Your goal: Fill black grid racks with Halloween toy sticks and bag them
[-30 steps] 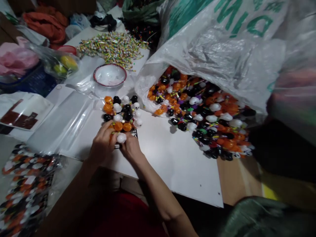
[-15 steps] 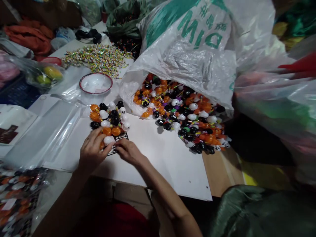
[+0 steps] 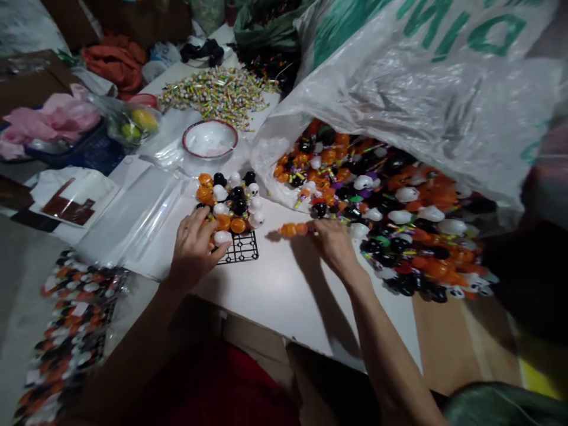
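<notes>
My right hand [image 3: 335,245] is closed on an orange pumpkin piece [image 3: 293,229], whose bulbs point left above the white table. It is beside the mouth of the big bag. My left hand [image 3: 195,242] curls over the near left part of a black grid rack [image 3: 244,247]. Its thumb and fingers are around a white skull-like bulb [image 3: 222,238]; some orange bulbs there are partly hidden by the fingers. Black, white and orange bulbs [image 3: 237,201] fill the rack's far part, while bare grid squares show at its near right.
A large white plastic bag [image 3: 399,89] spills a heap of Halloween pieces [image 3: 421,248] at right. Behind the rack stands a red-rimmed white bowl [image 3: 210,139], with a pile of small colourful pieces [image 3: 217,94] beyond. Clear plastic sleeves [image 3: 137,219] lie left; filled racks [image 3: 66,337] sit lower left.
My right hand has left the rack and moved right to the heap, where it now holds an orange pumpkin piece. My left hand stays at the rack. The view has shifted left.
</notes>
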The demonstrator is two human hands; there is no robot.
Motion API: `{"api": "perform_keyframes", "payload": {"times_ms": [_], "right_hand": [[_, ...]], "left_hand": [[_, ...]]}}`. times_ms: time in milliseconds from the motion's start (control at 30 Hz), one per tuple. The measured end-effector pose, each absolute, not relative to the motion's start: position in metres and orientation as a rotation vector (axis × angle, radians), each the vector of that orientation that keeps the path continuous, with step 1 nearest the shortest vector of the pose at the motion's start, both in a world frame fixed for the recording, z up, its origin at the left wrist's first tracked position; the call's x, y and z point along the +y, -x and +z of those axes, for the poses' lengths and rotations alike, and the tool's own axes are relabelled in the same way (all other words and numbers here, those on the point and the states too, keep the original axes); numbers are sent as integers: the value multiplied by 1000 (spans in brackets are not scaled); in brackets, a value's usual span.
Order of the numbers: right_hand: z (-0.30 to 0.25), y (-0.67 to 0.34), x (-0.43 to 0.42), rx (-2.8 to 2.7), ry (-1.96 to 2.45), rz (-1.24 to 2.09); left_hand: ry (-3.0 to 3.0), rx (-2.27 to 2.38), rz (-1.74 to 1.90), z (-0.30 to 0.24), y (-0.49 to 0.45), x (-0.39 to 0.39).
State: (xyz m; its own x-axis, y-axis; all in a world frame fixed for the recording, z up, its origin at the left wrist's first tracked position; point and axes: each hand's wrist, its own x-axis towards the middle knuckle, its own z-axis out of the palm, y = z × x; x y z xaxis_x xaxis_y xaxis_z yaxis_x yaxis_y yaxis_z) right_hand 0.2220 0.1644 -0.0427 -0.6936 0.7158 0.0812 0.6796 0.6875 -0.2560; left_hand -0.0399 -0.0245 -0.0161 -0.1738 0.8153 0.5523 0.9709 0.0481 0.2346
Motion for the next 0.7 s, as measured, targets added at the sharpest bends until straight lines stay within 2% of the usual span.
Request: {"api": "perform_keyframes", "payload": {"times_ms": [67, 167, 267, 467, 600, 700], "right_hand": [[-46, -220, 120, -2705, 1056, 570], [-52, -190, 74, -2605, 1103, 714], [-55, -156, 66, -2497, 1125, 860], [-65, -122, 62, -1877, 970, 1529], [-70, -110, 44, -1759, 894, 1614], [-57, -138, 64, -2005, 803, 1450]], "left_hand": [[1862, -2089, -787, -12, 39, -21], [2039, -2081, -624, -9, 38, -14], [2083, -2052, -537, -9, 38, -11], [2126, -1908, -605, -12, 35, -14], [2110, -1807, -597, -18, 34, -13], [2059, -1758, -620, -18, 33, -10]]}}
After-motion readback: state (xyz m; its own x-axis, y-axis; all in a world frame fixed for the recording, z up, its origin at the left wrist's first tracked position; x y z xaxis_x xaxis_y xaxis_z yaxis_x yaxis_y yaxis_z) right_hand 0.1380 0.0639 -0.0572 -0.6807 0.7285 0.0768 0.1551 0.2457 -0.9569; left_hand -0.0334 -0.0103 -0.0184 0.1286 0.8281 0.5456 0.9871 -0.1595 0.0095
